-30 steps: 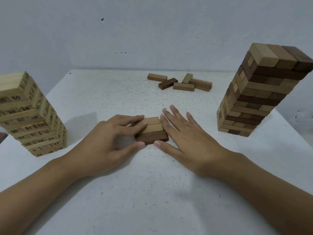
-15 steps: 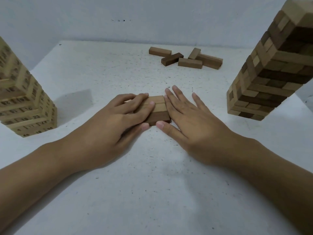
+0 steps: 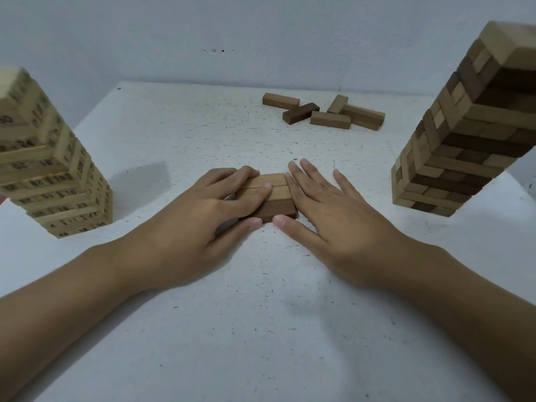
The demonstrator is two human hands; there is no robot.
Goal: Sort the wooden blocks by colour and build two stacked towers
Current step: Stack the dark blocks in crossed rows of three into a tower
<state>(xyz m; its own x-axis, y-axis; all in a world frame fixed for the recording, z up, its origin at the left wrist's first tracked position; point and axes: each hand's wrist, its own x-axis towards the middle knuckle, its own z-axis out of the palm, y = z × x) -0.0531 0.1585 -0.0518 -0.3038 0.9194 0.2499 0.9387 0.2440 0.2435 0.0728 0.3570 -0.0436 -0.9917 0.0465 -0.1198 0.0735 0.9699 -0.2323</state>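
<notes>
Three brown blocks [image 3: 275, 195] lie side by side as one flat row in the middle of the white table [image 3: 261, 329]. My left hand [image 3: 203, 216] lies over the row's left end, fingers on top and thumb at its near edge. My right hand [image 3: 327, 210] presses flat against the row's right end, fingers straight, thumb at the near corner. A tall tower of brown blocks [image 3: 470, 132] stands at the right. A tower of pale numbered blocks [image 3: 49, 169] stands at the left.
Several loose brown blocks [image 3: 327, 113] lie scattered at the back of the table near the grey wall [image 3: 261, 30]. The table's far edge meets that wall, and its right edge runs just behind the brown tower.
Both hands stay on the row of three blocks, the left fingers sliding a little further over its top. The view has tilted down and then partly back up.
</notes>
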